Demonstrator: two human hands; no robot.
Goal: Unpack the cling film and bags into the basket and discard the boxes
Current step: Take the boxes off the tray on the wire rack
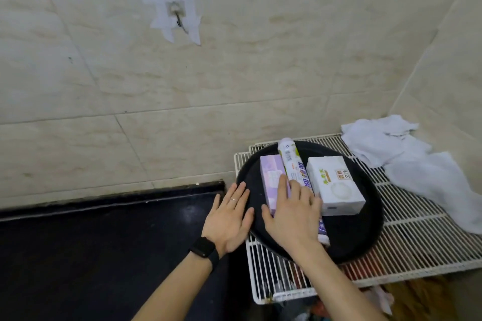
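Round black tray sits on a white wire rack, next to a black counter. On the tray, side by side: purple box on the left, long roll in the middle, white box on the right.

R hand is flat, fingers spread, lying on the purple box & roll, not gripping. L hand is open & flat too, holds nothing, fingertips at the tray's left rim. Black watch on L wrist. White cloth lies on the rack, back right.
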